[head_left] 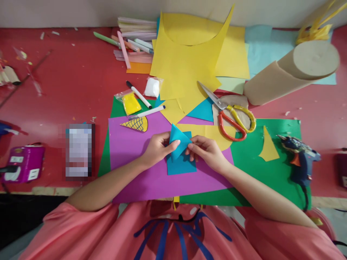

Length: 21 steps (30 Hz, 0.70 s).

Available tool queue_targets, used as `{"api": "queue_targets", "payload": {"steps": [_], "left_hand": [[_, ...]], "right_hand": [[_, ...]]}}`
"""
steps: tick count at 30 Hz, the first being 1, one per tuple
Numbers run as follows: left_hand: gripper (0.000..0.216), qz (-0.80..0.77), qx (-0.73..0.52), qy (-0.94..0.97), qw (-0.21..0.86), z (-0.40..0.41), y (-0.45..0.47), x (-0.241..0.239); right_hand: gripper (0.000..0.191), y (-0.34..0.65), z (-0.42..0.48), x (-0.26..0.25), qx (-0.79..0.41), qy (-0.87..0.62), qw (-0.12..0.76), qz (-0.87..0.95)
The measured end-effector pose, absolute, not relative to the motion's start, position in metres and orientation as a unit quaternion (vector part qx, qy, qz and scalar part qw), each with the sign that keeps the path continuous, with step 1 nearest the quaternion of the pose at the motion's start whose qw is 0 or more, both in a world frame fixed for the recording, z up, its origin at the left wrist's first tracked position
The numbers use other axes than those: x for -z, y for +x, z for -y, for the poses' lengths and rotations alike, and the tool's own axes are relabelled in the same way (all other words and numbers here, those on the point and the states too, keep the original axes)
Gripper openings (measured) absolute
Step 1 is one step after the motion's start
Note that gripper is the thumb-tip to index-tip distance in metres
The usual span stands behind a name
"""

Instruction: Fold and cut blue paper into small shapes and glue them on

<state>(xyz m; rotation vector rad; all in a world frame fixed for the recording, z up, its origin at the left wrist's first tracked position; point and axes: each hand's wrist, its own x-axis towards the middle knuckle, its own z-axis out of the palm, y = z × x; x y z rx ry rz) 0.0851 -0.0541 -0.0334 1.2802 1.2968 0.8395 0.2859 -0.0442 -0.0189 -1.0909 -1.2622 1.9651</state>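
Both of my hands hold a blue sheet of paper [177, 146] that is partly rolled or folded, with a pointed top. My left hand [163, 146] pinches its left side, thumb across the front. At its right edge, my right hand [202, 148] grips it between thumb and fingers. Beneath it lies a flat blue rectangle [181, 166] on a purple sheet [135, 180]. A small yellow cone shape with a blue grid [137, 124] lies to the left. Scissors [223, 108] with one red and one yellow handle rest beyond my right hand.
A glue gun [302, 162] and a yellow offcut [269, 146] lie on a green sheet [249, 173] at right. Behind are yellow sheets [187, 65], a beige roll [287, 76], markers [141, 95] and packets of yellow [131, 103] and white material [152, 87]. A blurred-out device [78, 151] lies left.
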Motion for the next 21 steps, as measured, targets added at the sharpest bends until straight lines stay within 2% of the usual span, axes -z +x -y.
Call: {"api": "queue_targets", "payload": {"steps": [21], "left_hand": [[0.035,-0.542,-0.35,0.544,0.536,0.0536,0.0859,0.032]], "right_hand": [[0.032,0.287,0.044,0.0183,-0.723,-0.41,0.276,0.483]]}}
